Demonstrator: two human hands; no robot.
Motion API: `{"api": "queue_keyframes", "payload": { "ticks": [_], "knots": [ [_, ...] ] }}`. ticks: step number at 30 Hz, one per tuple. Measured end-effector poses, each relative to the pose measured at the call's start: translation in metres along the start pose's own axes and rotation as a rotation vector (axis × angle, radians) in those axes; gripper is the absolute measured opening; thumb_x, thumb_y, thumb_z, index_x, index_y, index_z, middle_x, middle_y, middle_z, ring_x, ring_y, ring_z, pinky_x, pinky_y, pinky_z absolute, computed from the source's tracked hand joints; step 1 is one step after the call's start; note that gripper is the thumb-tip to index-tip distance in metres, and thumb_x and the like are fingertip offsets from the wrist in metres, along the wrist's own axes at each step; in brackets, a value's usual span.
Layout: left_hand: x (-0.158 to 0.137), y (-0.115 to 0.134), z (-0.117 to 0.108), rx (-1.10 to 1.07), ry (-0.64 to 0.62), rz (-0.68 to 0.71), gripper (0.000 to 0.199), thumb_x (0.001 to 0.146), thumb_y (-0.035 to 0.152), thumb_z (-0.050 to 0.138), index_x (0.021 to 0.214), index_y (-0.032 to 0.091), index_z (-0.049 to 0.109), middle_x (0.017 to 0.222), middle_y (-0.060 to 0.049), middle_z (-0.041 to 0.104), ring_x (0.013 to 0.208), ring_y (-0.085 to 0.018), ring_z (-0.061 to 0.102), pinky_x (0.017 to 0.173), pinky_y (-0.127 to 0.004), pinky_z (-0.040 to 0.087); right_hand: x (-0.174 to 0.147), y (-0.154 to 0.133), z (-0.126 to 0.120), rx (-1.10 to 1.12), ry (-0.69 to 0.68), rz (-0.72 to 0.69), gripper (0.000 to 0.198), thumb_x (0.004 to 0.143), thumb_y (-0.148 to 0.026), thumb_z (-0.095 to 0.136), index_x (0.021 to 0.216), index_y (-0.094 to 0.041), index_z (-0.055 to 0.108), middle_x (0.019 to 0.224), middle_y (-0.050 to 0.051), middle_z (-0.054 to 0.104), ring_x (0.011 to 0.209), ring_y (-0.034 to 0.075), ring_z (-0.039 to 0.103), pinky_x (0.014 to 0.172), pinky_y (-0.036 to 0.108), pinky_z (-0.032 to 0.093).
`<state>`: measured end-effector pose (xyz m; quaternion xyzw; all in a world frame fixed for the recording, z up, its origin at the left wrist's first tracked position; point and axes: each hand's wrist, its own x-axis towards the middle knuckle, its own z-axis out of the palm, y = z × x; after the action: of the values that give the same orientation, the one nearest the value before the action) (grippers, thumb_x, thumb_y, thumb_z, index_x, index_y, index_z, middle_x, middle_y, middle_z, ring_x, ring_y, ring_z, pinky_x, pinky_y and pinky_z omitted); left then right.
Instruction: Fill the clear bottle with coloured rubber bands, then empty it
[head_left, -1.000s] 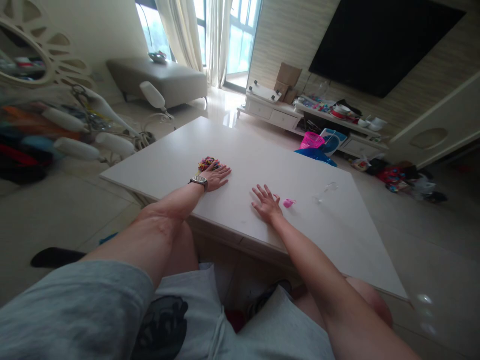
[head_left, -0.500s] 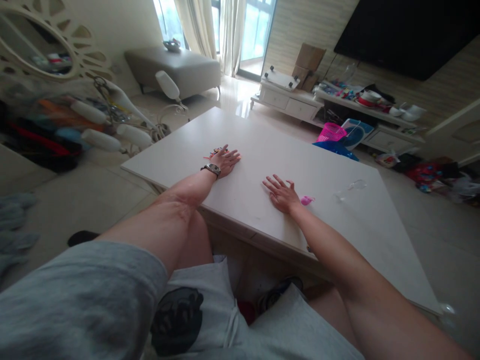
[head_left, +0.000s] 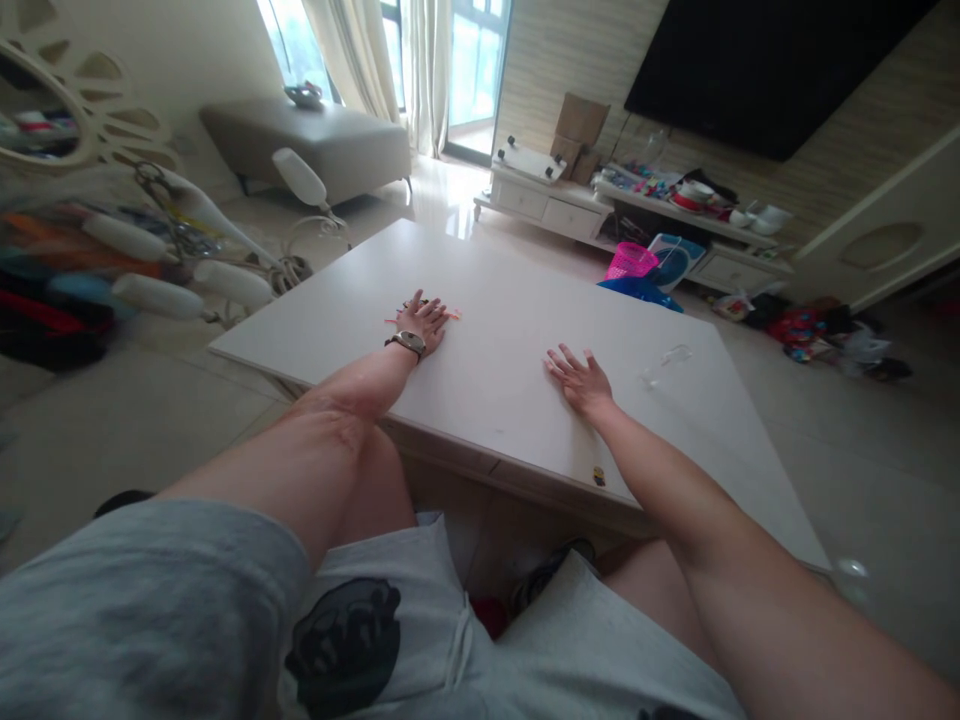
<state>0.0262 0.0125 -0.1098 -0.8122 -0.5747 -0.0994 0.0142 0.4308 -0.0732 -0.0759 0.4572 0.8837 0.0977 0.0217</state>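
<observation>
My left hand [head_left: 424, 324], a watch [head_left: 409, 341] on its wrist, lies with fingers spread over a small bunch of colourful pieces [head_left: 454, 315] on the white table [head_left: 495, 300]. Orange bits stick out on both sides of the hand; the rest is mostly covered, so I cannot make out what they are. Farther right, my right hand [head_left: 583, 382] rests palm down with its fingers apart. Left of my right forearm, by the table's near edge, sits a tiny yellow and dark piece [head_left: 598, 476]. A clear transparent object [head_left: 677, 354] lies beyond my right hand.
Lamp arms with white shades [head_left: 300, 178] stand close to the table's left side. Past the far side are a pink basket [head_left: 631, 261], a blue item [head_left: 641, 292] and a low white cabinet [head_left: 544, 205]. A padded bench [head_left: 315, 135] stands at the back left.
My right hand has shifted right relative to the table, and the pink object beside it is now out of sight. The yellow and dark piece shows fully. My left hand stays over the colourful pieces.
</observation>
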Motion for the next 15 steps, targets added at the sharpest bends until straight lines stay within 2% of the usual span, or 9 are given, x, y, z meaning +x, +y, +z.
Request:
{"api": "queue_keyframes", "payload": {
  "ticks": [3, 7, 12, 15],
  "knots": [
    [-0.002, -0.003, -0.001, -0.004, 0.003, 0.0, 0.062, 0.092, 0.036, 0.035, 0.154, 0.03, 0.042, 0.158, -0.005, 0.046, 0.155, -0.028, 0.023, 0.121, -0.065, -0.016, -0.018, 0.017, 0.003, -0.004, -0.02, 0.047, 0.069, 0.09, -0.001, 0.031, 0.153, -0.03, 0.04, 0.166, 0.003, 0.033, 0.157, 0.022, 0.017, 0.122, 0.062, 0.006],
    [-0.003, -0.003, -0.006, 0.058, -0.007, 0.043, 0.06, 0.094, 0.034, 0.033, 0.153, 0.032, 0.043, 0.161, -0.002, 0.041, 0.156, -0.024, 0.021, 0.122, -0.063, -0.014, -0.033, 0.037, 0.009, 0.015, -0.005, 0.125, 0.068, 0.09, -0.002, 0.03, 0.151, -0.03, 0.042, 0.165, 0.003, 0.035, 0.156, 0.022, 0.019, 0.123, 0.062, 0.006],
    [0.002, -0.003, -0.016, 0.093, -0.065, 0.122, 0.06, 0.094, 0.03, 0.035, 0.153, 0.035, 0.044, 0.16, 0.002, 0.043, 0.155, -0.021, 0.024, 0.124, -0.057, -0.015, -0.028, 0.051, 0.017, 0.027, -0.019, 0.154, 0.066, 0.091, -0.005, 0.029, 0.15, -0.029, 0.045, 0.162, 0.004, 0.039, 0.156, 0.022, 0.021, 0.123, 0.063, 0.002],
    [0.006, -0.004, -0.018, 0.118, -0.04, 0.167, 0.06, 0.094, 0.029, 0.034, 0.154, 0.035, 0.043, 0.161, 0.003, 0.04, 0.155, -0.021, 0.025, 0.124, -0.054, -0.016, -0.022, 0.06, 0.021, 0.059, -0.004, 0.182, 0.063, 0.091, -0.007, 0.028, 0.146, -0.026, 0.051, 0.159, 0.007, 0.044, 0.155, 0.023, 0.023, 0.123, 0.064, 0.002]
  ]
}}
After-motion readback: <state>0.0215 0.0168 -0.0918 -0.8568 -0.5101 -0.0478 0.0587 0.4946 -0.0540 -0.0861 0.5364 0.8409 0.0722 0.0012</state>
